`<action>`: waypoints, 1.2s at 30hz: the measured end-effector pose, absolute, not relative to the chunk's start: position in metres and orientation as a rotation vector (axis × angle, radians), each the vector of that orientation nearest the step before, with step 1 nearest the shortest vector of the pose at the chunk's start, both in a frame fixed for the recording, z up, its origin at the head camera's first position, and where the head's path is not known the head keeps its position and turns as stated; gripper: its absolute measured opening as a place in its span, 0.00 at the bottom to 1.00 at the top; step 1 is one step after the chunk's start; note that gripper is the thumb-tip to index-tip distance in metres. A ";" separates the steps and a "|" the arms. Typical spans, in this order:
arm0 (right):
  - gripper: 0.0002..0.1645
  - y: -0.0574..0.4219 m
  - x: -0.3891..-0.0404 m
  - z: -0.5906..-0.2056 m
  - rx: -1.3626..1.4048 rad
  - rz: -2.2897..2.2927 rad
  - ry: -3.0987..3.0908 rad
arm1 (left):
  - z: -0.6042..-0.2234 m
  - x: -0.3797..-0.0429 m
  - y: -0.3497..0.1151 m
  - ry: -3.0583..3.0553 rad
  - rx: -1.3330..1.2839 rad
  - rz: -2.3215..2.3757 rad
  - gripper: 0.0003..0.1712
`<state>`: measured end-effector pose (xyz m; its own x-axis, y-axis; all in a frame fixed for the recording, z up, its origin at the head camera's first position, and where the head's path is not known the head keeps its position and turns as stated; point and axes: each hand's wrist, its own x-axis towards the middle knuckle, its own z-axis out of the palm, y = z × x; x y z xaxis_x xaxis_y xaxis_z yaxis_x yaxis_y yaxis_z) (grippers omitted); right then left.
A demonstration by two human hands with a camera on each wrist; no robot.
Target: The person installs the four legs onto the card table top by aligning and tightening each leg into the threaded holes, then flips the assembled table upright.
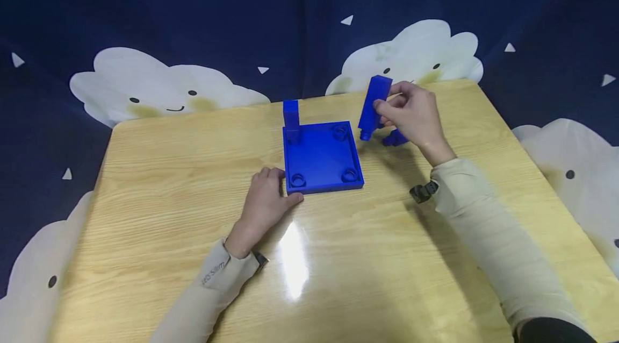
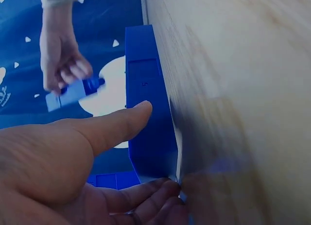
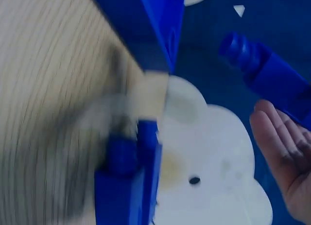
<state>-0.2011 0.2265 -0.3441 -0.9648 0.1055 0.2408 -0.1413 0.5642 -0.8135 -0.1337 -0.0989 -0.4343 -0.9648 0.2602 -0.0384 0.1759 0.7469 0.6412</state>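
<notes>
The post [image 1: 374, 90] in my right hand [image 1: 411, 117] has its long axis steeply tilted: the square end is up, leaning right, and the round ribbed end points down and a little left. My thumb and fingers pinch it from its right side about midway along, holding it above the table [image 1: 169, 198], just right of the base [image 1: 321, 155].

The base lies flat, open side up. My left hand [image 1: 263, 200] grips its near left corner, the thumb laid along the near wall and the fingers against the left wall. The held post is well apart from that hand, farther away and to the right.

A second post [image 1: 291, 117] stands upright at the base's far left corner. Two loose posts [image 3: 119, 196] lie side by side beyond my right hand, partly hidden by it in the head view.

Posts and base are all smooth blue, like plastic; the posts are square-sided bars. The base is a shallow square tray with a low rim and round sockets [image 1: 349, 174] at its other three corners. Pale wood grain runs across the glossy table. Behind hangs a dark blue curtain [image 1: 271, 9] with white clouds and triangles.
</notes>
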 end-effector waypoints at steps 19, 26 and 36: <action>0.19 0.199 -0.234 -0.391 0.246 1.385 -2.536 | -0.435 -0.134 -0.099 2.843 0.348 1.019 0.37; 0.20 0.198 -0.235 -0.399 0.265 1.343 -2.576 | -0.434 -0.135 -0.098 2.842 0.332 1.011 0.36; 0.20 0.197 -0.238 -0.403 0.303 1.344 -2.586 | -0.434 -0.133 -0.099 2.837 0.334 1.017 0.35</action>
